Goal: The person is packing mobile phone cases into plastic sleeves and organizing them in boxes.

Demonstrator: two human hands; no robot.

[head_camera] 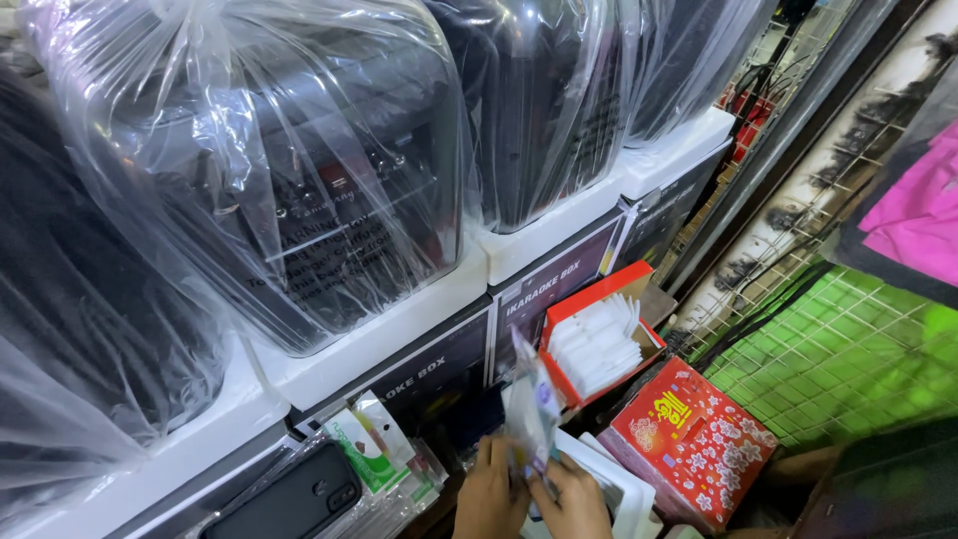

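Note:
At the bottom middle, my left hand (pixel 489 496) and my right hand (pixel 571 502) are close together and pinch a thin upright bundle of banknotes or paper slips (pixel 532 402). The bundle stands tilted above both hands. Under my right hand lies a flat white box or tray (pixel 627 489). Just behind the bundle is an open red box (pixel 599 344) filled with white packets.
Large black speakers wrapped in clear plastic (pixel 299 160) stand on white-topped cartons along the back. A red box with a flower pattern (pixel 694 439) sits to the right. Green-and-white packets (pixel 364 449) and a black phone case (pixel 289 499) lie left. A wire grid (pixel 838 349) and pink cloth (pixel 913 215) are right.

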